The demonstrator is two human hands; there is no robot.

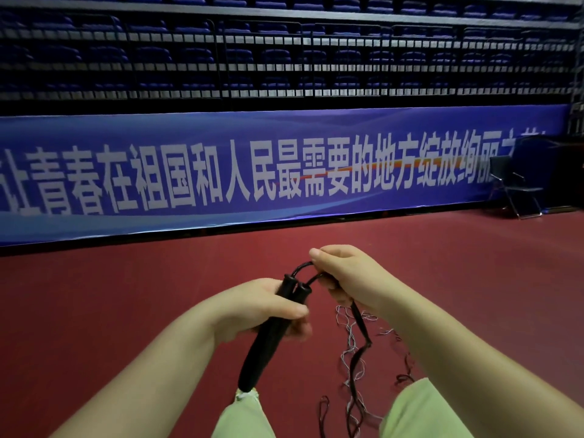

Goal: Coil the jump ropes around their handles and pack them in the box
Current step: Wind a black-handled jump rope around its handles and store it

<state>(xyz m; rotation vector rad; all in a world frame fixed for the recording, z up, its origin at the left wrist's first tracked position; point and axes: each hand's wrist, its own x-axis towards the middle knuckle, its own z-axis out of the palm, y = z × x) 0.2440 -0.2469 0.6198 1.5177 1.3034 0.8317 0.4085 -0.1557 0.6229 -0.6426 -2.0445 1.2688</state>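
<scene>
My left hand [262, 306] hides the middle of the two black handles [268, 339]. The rope [354, 384] runs off the bottom edge of the picture — its end unseen. My right hand's fingers [339, 295] are mostly tucked behind it. The banner [221, 175] text is blurred — cut off at the left edge.

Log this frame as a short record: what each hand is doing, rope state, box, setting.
left hand: grips both black handles held together
right hand: holds the rope just past the handle tops
rope: black, loops from the handles into the right hand, rest trails down to the floor; no turns visible around the handles
loose threads: thin pale strands tangled beside the rope
box: not in view
setting: red floor, blue banner, folding chair at right
</scene>
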